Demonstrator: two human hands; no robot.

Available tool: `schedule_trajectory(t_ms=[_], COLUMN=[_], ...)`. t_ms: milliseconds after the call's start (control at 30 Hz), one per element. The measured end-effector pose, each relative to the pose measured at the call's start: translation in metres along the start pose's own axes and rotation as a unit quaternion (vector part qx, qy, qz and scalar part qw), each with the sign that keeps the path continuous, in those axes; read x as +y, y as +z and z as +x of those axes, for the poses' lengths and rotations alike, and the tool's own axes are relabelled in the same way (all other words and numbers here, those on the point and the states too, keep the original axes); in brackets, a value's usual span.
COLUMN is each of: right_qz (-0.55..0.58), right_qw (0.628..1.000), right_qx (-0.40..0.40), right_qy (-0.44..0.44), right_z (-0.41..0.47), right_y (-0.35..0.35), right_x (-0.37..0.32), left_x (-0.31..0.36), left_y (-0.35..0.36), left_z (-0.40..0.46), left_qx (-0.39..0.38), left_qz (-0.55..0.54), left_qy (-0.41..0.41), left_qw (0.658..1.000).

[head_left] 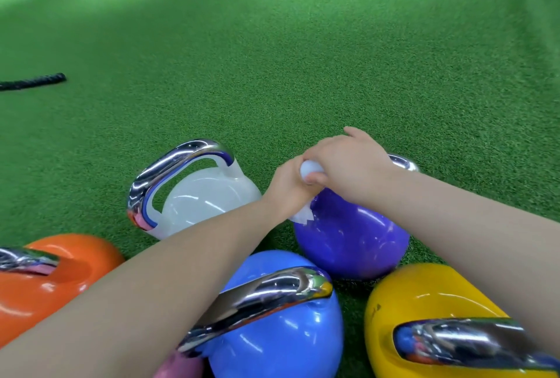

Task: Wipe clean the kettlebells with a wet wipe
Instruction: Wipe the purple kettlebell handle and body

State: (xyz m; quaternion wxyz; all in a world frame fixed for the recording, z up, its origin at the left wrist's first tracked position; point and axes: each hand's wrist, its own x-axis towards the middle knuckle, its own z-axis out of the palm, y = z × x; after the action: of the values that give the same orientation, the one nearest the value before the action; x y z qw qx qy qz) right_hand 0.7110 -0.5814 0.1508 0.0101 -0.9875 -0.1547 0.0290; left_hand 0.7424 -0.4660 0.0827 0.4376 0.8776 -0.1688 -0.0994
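Kettlebells stand clustered on green turf directly below the camera. Nearest are the yellow kettlebell at right, the blue kettlebell in the middle and the orange kettlebell at left, each with a chrome handle; a pink shape shows at the bottom edge, too little of it visible to identify. Behind them stand the purple kettlebell and, just to its left, the white kettlebell.

Both hands meet over the purple kettlebell's handle. The left hand and right hand are curled together around the wet wipe, whose white bulk bulges between the fingers and whose ragged end trails onto the purple body. Whether the fingers also clamp the handle beneath cannot be determined.

Assessment: work is in progress on the purple unit's handle. No visible marks distinguish wiped from unwiped bells, so completion cannot be confirmed; several units likely remain.

Surface: artificial turf, uniform, extending well beyond. A black rope end lies far left.
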Motion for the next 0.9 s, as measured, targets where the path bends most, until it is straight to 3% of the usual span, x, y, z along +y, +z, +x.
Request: schedule_trajectory(t_ms=[200,400,567,633,733,767,833,900], right_qz=[-0.130,-0.199,-0.203,-0.203,-0.190,-0.157,-0.102,-0.077], right_qw=[0.990,0.973,0.971,0.974,0.950,0.940,0.942,0.966], right_qx=[-0.044,-0.084,-0.100,-0.040,0.186,0.225,0.190,0.042], right_qy=[-0.039,-0.078,-0.077,-0.088,-0.163,-0.201,-0.257,-0.244], right_z=[0.013,0.020,0.020,0.017,0.005,-0.003,-0.021,-0.029], right_y=[-0.002,-0.004,-0.003,0.005,0.023,0.032,0.041,0.044], right_x=[-0.014,-0.032,-0.036,-0.035,-0.020,-0.015,-0.010,-0.006], left_x=[-0.019,-0.034,-0.044,-0.042,-0.038,-0.037,-0.040,-0.046], left_y=[0.004,-0.014,-0.021,-0.017,-0.010,-0.008,-0.007,-0.003], left_z=[0.000,-0.011,-0.018,-0.016,-0.011,-0.010,-0.009,-0.008], left_qx=[-0.020,-0.107,-0.068,-0.047,-0.047,-0.053,-0.051,-0.054], left_qz=[-0.041,-0.018,-0.057,-0.040,-0.019,-0.049,-0.067,-0.030], left_qy=[-0.047,-0.011,-0.020,-0.020,-0.032,-0.043,-0.049,-0.030], left_qw=[0.998,0.994,0.996,0.998,0.998,0.996,0.995,0.998])
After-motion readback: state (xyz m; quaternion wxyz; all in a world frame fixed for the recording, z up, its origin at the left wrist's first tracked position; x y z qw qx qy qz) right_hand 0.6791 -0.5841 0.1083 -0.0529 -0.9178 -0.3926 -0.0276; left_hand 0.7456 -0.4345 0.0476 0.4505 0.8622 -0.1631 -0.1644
